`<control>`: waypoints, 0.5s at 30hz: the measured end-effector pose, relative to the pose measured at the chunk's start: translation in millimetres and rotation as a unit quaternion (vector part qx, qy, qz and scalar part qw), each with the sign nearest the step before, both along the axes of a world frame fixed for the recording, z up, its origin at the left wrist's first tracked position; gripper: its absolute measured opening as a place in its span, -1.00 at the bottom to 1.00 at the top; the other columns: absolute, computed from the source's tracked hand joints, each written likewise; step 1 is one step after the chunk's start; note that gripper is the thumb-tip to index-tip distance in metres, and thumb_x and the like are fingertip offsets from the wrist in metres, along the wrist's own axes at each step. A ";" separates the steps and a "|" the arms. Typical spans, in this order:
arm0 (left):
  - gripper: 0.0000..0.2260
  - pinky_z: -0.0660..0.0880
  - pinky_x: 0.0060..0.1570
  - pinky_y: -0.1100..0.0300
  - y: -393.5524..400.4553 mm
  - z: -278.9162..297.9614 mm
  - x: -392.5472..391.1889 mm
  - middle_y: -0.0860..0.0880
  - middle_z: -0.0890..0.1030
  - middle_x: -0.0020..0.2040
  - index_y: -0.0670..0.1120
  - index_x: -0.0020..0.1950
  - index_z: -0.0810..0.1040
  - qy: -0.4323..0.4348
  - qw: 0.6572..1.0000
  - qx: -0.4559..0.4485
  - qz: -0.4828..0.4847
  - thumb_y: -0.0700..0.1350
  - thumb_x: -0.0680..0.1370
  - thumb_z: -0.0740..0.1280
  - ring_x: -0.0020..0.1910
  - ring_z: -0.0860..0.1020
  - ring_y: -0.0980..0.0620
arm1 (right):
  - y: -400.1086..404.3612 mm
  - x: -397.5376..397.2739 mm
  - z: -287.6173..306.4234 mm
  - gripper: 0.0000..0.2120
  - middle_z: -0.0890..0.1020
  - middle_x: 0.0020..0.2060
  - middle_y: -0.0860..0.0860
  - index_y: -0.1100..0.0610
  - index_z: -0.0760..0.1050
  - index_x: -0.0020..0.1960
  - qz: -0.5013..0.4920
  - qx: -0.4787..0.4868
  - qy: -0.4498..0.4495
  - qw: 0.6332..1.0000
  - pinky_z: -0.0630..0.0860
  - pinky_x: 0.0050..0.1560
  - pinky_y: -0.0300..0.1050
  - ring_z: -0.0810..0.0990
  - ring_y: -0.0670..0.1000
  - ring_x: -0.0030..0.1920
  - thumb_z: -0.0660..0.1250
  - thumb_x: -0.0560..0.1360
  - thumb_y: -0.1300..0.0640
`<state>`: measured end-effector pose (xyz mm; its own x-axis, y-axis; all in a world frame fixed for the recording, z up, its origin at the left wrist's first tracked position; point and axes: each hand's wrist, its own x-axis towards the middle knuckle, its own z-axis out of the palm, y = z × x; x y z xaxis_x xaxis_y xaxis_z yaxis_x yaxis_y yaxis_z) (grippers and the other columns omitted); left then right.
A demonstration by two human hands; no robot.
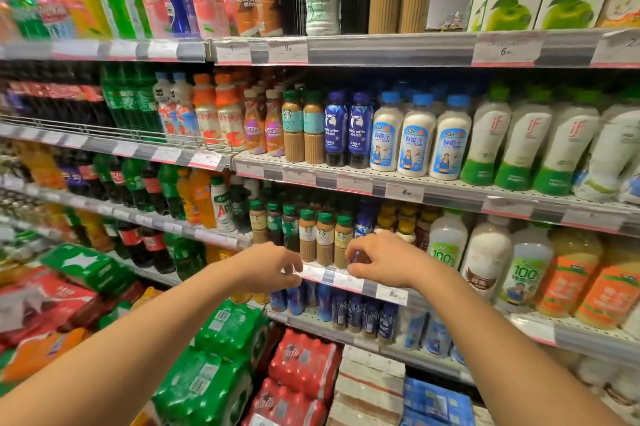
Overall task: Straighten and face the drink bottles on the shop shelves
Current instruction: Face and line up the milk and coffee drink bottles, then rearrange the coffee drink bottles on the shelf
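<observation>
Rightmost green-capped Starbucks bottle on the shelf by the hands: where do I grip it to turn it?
Probably by the green cap and neck of the Starbucks bottle, coming from the front and above. Neighbours crowd its sides and the price rail covers its base. The right hand is nearest.

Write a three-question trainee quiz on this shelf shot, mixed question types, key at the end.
1. True or false: the left hand grips a bottle lifted off the shelf.
2. Multiple choice: the green-capped coffee bottles just behind the hands stand on which shelf? A) top shelf B) the shelf with the price rail that the hands are at C) floor stack
3. Fill in: directly right of the right hand stands a white bottle marked ____.

Key
1. False; both hands are at the shelf edge and no bottle is lifted.
2. B
3. 100
</observation>
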<state>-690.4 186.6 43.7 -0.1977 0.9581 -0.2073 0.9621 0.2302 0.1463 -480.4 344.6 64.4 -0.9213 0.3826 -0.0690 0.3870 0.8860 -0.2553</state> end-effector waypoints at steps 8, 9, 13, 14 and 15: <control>-0.64 0.55 0.18 0.01 -6.1 -31.1 -79.0 0.06 0.63 0.21 0.05 0.35 0.53 -0.062 0.994 -0.095 0.008 0.18 0.62 0.29 0.11 0.60 0.03 | -4.4 -68.3 -28.6 -0.55 0.57 0.29 0.03 0.03 0.47 0.41 -0.008 -0.027 -0.131 0.991 0.48 0.21 -0.03 0.52 0.03 0.15 0.31 0.60 -0.14; -0.63 0.55 0.19 -0.01 -3.9 -35.8 -93.6 0.06 0.63 0.22 0.06 0.35 0.53 -0.068 0.993 -0.091 0.003 0.19 0.61 0.29 0.11 0.60 0.04 | -4.9 -79.9 -32.1 -0.55 0.57 0.29 0.03 0.04 0.47 0.42 -0.013 -0.029 -0.131 0.991 0.48 0.20 -0.05 0.51 0.00 0.10 0.31 0.60 -0.14; -0.64 0.54 0.20 0.04 8.6 -54.4 -151.7 0.09 0.63 0.22 0.08 0.36 0.52 -0.107 0.993 -0.047 -0.004 0.18 0.61 0.30 0.10 0.61 0.07 | -6.5 -127.9 -45.1 -0.55 0.58 0.24 0.02 0.06 0.48 0.42 -0.048 -0.049 -0.119 0.990 0.47 0.12 -0.10 0.50 -0.02 0.02 0.32 0.60 -0.11; -0.63 0.53 0.17 0.09 13.0 -58.9 -163.8 0.10 0.63 0.23 0.08 0.36 0.52 -0.113 0.993 -0.031 -0.006 0.18 0.61 0.30 0.10 0.61 0.07 | -5.2 -139.0 -49.7 -0.57 0.59 0.20 0.02 0.05 0.49 0.40 -0.057 -0.056 -0.116 0.990 0.48 0.11 -0.10 0.52 -0.01 0.01 0.33 0.60 -0.11; -0.63 0.52 0.14 0.12 17.6 -63.5 -174.8 0.10 0.63 0.23 0.08 0.37 0.52 -0.117 0.993 -0.016 -0.006 0.18 0.61 0.30 0.10 0.60 0.08 | -4.0 -149.5 -53.2 -0.58 0.60 0.14 0.01 0.04 0.50 0.38 -0.069 -0.064 -0.115 0.989 0.48 0.10 -0.10 0.53 -0.01 0.01 0.33 0.60 -0.11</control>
<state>-865.3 204.3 -19.9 -0.1292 0.9524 -0.2761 0.9054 0.2269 0.3589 -630.0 340.6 11.2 -0.8156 0.4774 -0.3270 0.5623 0.7873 -0.2528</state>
